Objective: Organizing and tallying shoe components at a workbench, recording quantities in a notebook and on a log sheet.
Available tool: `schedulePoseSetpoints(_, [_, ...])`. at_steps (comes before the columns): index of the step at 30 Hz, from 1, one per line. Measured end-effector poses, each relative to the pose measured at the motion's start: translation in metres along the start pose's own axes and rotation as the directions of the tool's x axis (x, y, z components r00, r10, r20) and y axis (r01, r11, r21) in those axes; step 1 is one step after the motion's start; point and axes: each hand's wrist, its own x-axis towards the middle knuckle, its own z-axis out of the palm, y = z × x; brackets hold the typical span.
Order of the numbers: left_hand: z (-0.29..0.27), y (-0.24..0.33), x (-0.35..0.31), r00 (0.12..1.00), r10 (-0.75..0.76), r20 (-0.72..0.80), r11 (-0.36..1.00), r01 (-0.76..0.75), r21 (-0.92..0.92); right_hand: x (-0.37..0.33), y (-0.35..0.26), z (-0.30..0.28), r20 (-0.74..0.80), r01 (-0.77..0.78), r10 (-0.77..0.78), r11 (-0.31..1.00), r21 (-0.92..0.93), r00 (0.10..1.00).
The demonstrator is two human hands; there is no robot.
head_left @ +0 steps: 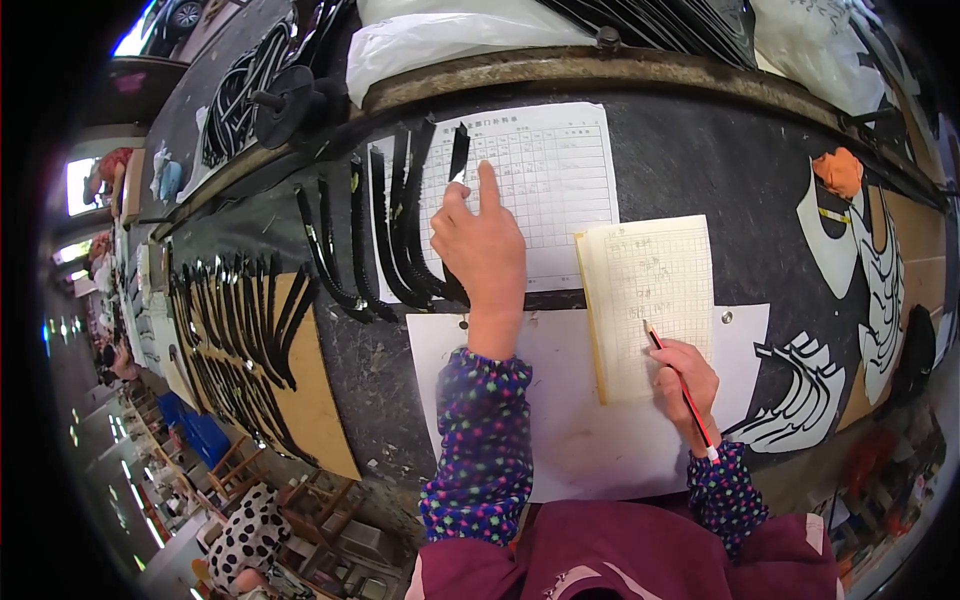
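My left hand (482,240) rests palm down on a printed grid form (560,190), one finger stretched along its rows and another touching or close to the end of a short black strip (459,152). Between the fingers of my right hand (688,388) is a red and black pencil (688,394). Its tip meets the page of an open notebook (640,255) with handwritten marks, which lies over the lower right of the form and a large white sheet (560,400). Several curved black strips (400,225) lie over the form's left side.
More black strips cover a brown board (330,430) at left. At right are white curved pieces (800,395) and an orange cloth (838,172). A raised metal rail (480,75) crosses the far edge, with white plastic (450,40) behind. A person in spotted clothing (245,535) is at lower left.
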Motion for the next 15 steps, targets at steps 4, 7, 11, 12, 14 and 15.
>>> schedulePoseSetpoints(4, [-0.004,-0.004,0.001,1.000,-0.004,-0.006,1.000,0.004,-0.024,-0.002,-0.007,0.002,0.005,-0.040,0.040,0.999,0.011,0.999])
schedulePoseSetpoints(7, [-0.007,-0.006,0.000,1.000,-0.009,-0.011,0.998,0.008,-0.060,-0.006,-0.017,0.002,-0.007,-0.107,0.108,0.991,0.076,0.994])
schedulePoseSetpoints(11, [-0.013,-0.012,0.002,1.000,-0.011,0.010,0.998,0.011,-0.060,0.020,-0.032,-0.009,-0.022,0.130,-0.135,0.976,-0.175,0.991])
schedulePoseSetpoints(12, [-0.016,-0.013,0.003,1.000,-0.012,0.027,0.998,0.014,-0.056,0.027,-0.031,-0.013,-0.064,0.110,-0.139,0.934,-0.339,0.988])
schedulePoseSetpoints(14, [-0.021,-0.013,0.004,0.999,-0.023,0.043,0.999,0.025,-0.034,0.035,-0.024,-0.017,-0.143,-0.041,-0.030,0.884,-0.465,0.989])
schedulePoseSetpoints(15, [-0.024,-0.014,0.005,0.997,-0.031,0.065,0.999,0.031,-0.008,0.041,-0.024,-0.017,-0.142,-0.033,-0.039,0.884,-0.467,0.989])
